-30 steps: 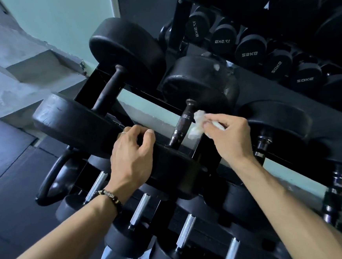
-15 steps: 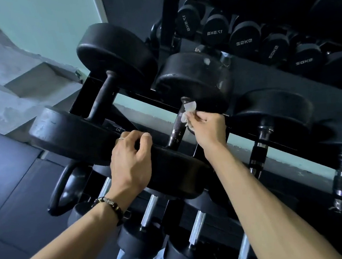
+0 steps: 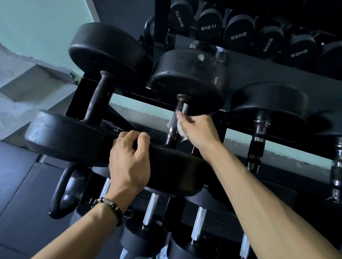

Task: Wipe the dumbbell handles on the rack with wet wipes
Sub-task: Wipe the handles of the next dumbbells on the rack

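A big black dumbbell lies on the rack (image 3: 243, 70), its dark knurled handle (image 3: 174, 125) running between a near head (image 3: 169, 168) and a far head (image 3: 188, 79). My right hand (image 3: 198, 130) holds a white wet wipe (image 3: 181, 128) against the right side of that handle, fingers curled round it. My left hand (image 3: 129, 163) grips the top edge of the near head. A second large dumbbell (image 3: 100, 96) with a smooth dark handle lies just to the left.
More dumbbells with chrome-and-black handles (image 3: 257, 143) sit to the right on the same tier. Smaller dumbbells with chrome handles (image 3: 151, 208) fill the lower tier. A kettlebell (image 3: 68, 190) hangs low at left. Labelled heads (image 3: 238, 34) line a farther rack.
My right hand with the wipe has closed in on the handle from the right and now slides down along it. The left hand has stayed on the near head.
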Demonstrator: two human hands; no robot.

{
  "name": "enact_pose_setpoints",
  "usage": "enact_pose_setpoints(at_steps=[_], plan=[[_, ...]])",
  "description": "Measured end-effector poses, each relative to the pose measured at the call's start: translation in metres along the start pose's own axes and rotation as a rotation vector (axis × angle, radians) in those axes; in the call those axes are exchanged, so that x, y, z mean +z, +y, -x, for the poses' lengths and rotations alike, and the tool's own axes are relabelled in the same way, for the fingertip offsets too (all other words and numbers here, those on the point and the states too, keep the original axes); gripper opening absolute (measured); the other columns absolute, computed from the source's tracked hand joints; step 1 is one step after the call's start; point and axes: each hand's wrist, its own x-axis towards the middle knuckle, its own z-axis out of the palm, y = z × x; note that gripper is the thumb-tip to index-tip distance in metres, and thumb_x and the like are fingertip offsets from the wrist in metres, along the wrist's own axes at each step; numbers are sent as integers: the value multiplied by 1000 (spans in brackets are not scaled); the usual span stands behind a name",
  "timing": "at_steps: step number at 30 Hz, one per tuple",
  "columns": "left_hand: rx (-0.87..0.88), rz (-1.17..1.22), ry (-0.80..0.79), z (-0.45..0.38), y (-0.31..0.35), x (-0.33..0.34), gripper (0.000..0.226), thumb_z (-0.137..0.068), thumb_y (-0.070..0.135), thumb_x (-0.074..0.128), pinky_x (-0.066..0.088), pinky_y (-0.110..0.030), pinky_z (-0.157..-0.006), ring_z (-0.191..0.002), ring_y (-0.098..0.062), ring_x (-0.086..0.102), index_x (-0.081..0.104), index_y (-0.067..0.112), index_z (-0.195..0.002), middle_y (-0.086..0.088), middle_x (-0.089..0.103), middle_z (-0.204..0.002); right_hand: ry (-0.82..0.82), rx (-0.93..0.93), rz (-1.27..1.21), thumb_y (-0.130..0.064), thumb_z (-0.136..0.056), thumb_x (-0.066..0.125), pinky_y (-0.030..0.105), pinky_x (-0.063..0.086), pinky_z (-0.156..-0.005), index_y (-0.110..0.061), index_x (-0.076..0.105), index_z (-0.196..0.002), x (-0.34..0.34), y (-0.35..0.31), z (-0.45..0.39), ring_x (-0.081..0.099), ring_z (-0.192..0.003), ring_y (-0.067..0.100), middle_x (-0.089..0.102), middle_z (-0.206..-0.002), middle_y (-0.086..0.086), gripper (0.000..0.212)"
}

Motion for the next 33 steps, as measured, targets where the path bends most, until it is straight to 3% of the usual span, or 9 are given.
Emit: enact_pose_setpoints(at_steps=[4,7,9,13,18,22,27,31,33], plan=[[0,-1,-8,0,0,0,43,-86,43,38,42,-37,-78,-89,-15,54,68,13,-82,7,59,-91,-188,113,-7,-51,-91,59,41,51,-74,-16,55,-64,-7,3,5,54,-64,20,54,-65,5,45],[-2,1,-5,0,0,0,43,-86,44,38,42,-37,-78,-89,-13,54,68,14,-81,7,59,-91,-142,275,-528,-13,-90,56,43,54,-74,6,64,-84,-16,-3,0,62,-77,28,64,-84,16,22],[-2,1,-4,0,0,0,43,-86,44,37,41,-37,-79,-90,-15,54,68,14,-81,8,58,-90,-188,208,-514,2,-77,55,43,52,-84,18,64,-99,-19,0,-1,63,-86,29,65,-91,22,28],[-3,10,-3,0,1,0,42,-86,44,38,42,-38,-81,-92,-16,54,69,16,-83,9,58,-89,-209,51,-139,-15,-76,73,52,55,-97,-19,79,-84,-11,12,8,69,-88,23,75,-94,18,11],[-2,14,-2,1,2,-1,43,-86,44,37,42,-38,-81,-93,-16,54,69,16,-83,9,58,-88,-98,11,-93,-26,-79,83,41,57,-85,-13,78,-78,-10,14,2,67,-80,19,75,-82,12,13],[-5,6,-9,0,2,0,41,-86,43,38,40,-36,-80,-93,-16,54,69,17,-83,10,58,-87,40,25,-147,-39,-74,80,54,56,-92,-2,69,-71,-7,-3,-19,64,-79,17,72,-91,25,39],[-10,13,-2,0,3,0,41,-85,43,38,42,-37,-80,-93,-16,55,70,17,-82,10,59,-88,-213,35,143,-26,-83,82,9,40,-51,-20,67,-60,-7,9,13,55,-54,-3,67,-66,-8,28],[-14,11,-1,0,3,0,42,-85,43,38,42,-38,-82,-95,-18,55,71,17,-84,9,60,-90,121,-21,-81,-34,-85,78,23,39,-59,7,65,-68,-5,-4,-10,62,-61,16,65,-67,13,46],[-14,8,-2,0,3,0,42,-85,43,38,41,-37,-80,-94,-18,55,70,16,-82,7,60,-90,161,-18,-72,-29,-91,71,22,39,-58,9,56,-63,-4,-12,-16,56,-54,9,57,-58,1,50]])
